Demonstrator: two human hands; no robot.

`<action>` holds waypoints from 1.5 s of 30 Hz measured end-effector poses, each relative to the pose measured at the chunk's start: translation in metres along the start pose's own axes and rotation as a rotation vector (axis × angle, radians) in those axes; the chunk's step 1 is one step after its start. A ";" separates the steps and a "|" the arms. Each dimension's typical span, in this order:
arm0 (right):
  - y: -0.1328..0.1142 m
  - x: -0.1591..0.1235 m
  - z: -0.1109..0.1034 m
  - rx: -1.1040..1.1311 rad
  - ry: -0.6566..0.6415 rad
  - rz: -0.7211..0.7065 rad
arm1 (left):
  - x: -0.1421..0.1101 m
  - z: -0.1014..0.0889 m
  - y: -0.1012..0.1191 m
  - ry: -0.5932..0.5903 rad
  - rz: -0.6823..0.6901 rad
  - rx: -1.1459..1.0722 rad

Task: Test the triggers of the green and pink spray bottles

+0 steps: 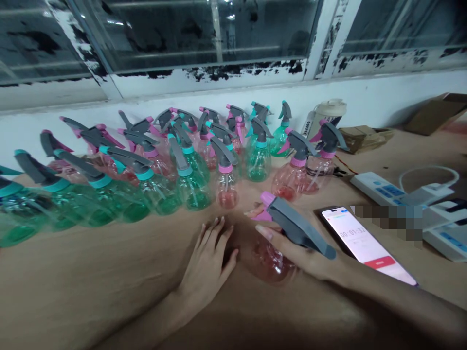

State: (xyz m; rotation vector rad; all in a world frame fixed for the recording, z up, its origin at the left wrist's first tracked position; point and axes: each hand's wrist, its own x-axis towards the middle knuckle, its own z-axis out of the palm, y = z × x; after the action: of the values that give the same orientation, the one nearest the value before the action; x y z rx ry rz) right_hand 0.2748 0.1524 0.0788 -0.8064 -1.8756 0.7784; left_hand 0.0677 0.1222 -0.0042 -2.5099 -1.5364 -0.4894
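Observation:
My right hand (288,245) is closed round the grey trigger head of a pink spray bottle (272,262) that stands on the wooden table (91,287). The bottle's pink nozzle points left and away from me. My left hand (209,260) lies flat on the table just left of the bottle's clear pink body, fingers stretched out and holding nothing. Behind them stand several green and pink spray bottles (189,180) with grey triggers, in rows along the wall.
A phone (365,243) with a lit timer screen lies right of my right hand. Further right are a white power strip (379,187) with a cable and another white device (447,231). Cardboard boxes (434,114) and a cream container (326,114) sit at the back right.

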 end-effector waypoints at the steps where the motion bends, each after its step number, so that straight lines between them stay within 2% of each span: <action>1: 0.000 0.000 0.000 -0.012 0.008 -0.007 | 0.000 0.000 0.000 0.004 -0.002 0.002; 10: -0.008 0.002 -0.005 -0.121 0.059 -0.013 | 0.000 -0.001 -0.001 -0.005 0.011 0.025; 16: -0.002 0.002 -0.003 -0.006 0.002 -0.025 | 0.001 -0.003 0.000 -0.045 0.011 0.036; 22: 0.002 0.000 -0.004 -0.089 0.015 -0.011 | 0.001 -0.002 0.000 -0.033 0.016 0.042; 30: 0.006 0.000 -0.002 -0.050 0.035 -0.071 | 0.002 -0.002 0.000 -0.028 0.020 0.047; 37: 0.001 0.000 -0.004 -0.045 0.035 0.034 | 0.001 -0.003 0.001 -0.023 0.020 0.045; 45: -0.001 0.000 -0.007 -0.085 0.025 0.043 | 0.001 -0.003 0.001 -0.029 0.011 0.047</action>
State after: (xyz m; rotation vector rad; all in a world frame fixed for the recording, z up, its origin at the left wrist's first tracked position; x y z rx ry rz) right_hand 0.2815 0.1529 0.0820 -0.9084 -1.8846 0.7154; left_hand 0.0684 0.1218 -0.0006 -2.4994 -1.5248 -0.4127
